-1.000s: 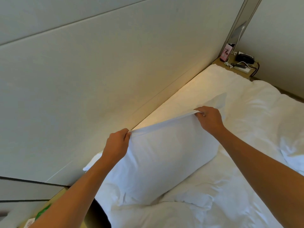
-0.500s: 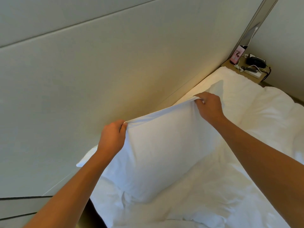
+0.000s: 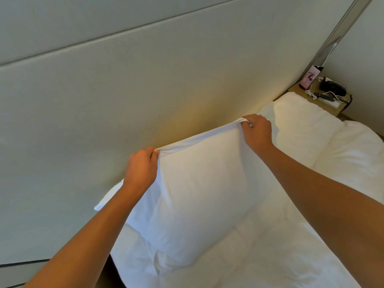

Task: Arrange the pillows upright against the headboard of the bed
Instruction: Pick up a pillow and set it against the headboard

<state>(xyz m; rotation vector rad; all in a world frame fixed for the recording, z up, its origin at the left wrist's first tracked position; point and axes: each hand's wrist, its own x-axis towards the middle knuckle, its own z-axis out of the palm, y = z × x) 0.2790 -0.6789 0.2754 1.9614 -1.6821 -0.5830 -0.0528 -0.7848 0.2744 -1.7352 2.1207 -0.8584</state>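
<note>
A white pillow (image 3: 197, 194) stands nearly upright on the bed, its back close to the pale padded headboard (image 3: 145, 96). My left hand (image 3: 142, 168) grips the pillow's top left corner. At the top right corner my right hand (image 3: 257, 132) pinches the bunched fabric. The pillow's lower edge rests on the white bedding (image 3: 280, 246). Its far side is hidden.
A bedside shelf (image 3: 324, 100) at the far right corner holds a pink card, a black phone, cables and a white power strip. Rumpled white duvet (image 3: 342, 146) covers the bed to the right. A dark gap shows at the bed's left edge.
Both hands have lifted the pillow's top edge up and back toward the headboard, raising it from a lean to nearly upright.
</note>
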